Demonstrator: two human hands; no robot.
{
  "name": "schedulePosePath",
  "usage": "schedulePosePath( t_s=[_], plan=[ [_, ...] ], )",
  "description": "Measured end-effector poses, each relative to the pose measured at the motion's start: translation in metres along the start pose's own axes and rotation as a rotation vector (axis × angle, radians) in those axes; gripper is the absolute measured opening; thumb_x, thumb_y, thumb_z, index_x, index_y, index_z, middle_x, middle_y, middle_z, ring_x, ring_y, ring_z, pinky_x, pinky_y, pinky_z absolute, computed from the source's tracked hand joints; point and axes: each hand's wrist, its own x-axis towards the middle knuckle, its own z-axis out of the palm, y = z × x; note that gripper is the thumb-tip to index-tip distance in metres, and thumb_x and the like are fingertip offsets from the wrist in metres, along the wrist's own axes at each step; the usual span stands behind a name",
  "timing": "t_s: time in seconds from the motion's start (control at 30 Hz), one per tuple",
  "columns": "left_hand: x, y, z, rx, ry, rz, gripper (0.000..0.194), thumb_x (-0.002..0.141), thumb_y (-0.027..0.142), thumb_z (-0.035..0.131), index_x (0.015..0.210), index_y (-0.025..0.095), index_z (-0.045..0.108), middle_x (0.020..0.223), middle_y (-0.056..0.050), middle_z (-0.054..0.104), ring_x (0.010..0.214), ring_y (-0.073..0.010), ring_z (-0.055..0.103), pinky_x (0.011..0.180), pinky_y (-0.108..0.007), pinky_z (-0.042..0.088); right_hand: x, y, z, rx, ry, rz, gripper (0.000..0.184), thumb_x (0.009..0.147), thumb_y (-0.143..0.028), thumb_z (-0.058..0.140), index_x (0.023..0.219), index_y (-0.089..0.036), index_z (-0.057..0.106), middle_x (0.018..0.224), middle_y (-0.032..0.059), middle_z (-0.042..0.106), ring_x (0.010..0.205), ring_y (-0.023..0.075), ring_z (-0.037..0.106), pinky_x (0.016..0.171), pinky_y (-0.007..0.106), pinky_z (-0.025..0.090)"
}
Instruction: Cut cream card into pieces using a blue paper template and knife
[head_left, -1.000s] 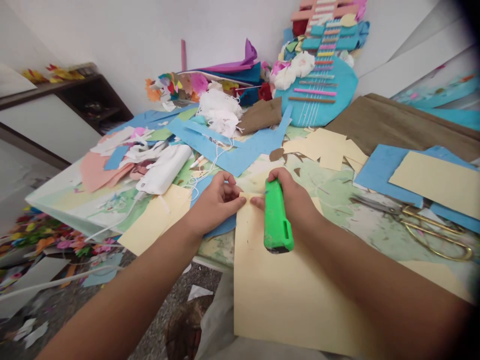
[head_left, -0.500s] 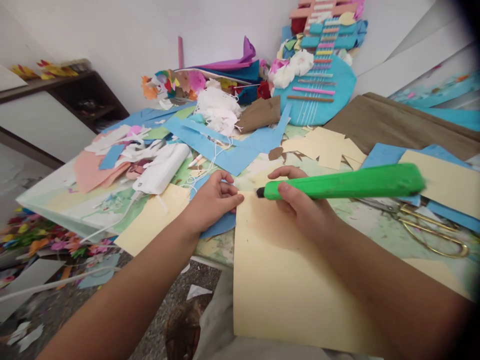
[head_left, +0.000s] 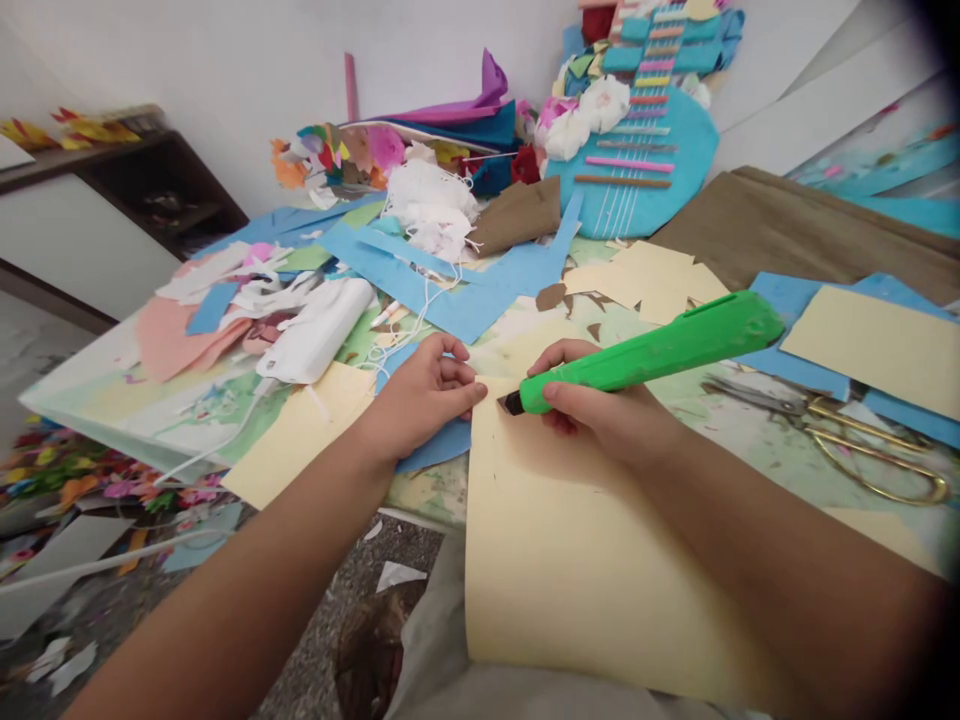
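A large cream paper sheet (head_left: pixel 570 570) extends from the table's near edge over my lap, with a few small dark marks on it. My left hand (head_left: pixel 431 400) is closed at its upper left corner, thumb and curled fingers pinching the edge. My right hand (head_left: pixel 600 400) grips a green utility knife (head_left: pixel 652 350), its rear end pointing up and right. The knife's dark, slanted tip is at the sheet's top edge, just right of my left thumb; whether it touches the paper I cannot tell. Blue paper (head_left: pixel 442 447) lies beneath my left hand.
Gold-handled scissors (head_left: pixel 862 440) lie to the right, near cream and blue paper. At left are a white power bank (head_left: pixel 319 330) with a cable and paper scraps. A blue paper guitar (head_left: pixel 645 160) leans on the wall behind. Paper flowers (head_left: pixel 67 460) are on the floor.
The knife's tip has shifted left and slightly down toward my left thumb, and its rear end has swung upward. My left hand stays on the sheet's corner. The view has shifted slightly.
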Motion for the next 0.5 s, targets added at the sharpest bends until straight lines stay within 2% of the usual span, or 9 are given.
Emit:
schedulePosePath(
  t_s=[0.5],
  plan=[
    [-0.0001,-0.0016,-0.0018,0.049,-0.001,0.018,0.034,0.065,0.02,0.064,0.086,0.021,0.037,0.066,0.009,0.054,0.048,-0.0061,0.053,0.047,-0.019,0.041,0.0004,0.0002,-0.0001,-0.071,-0.016,-0.046,0.013,0.069,-0.023,0.055,0.081,-0.02,0.05,0.052,-0.0042,0.053,0.046,0.0095,0.049,0.045,0.021,0.038]
  ],
)
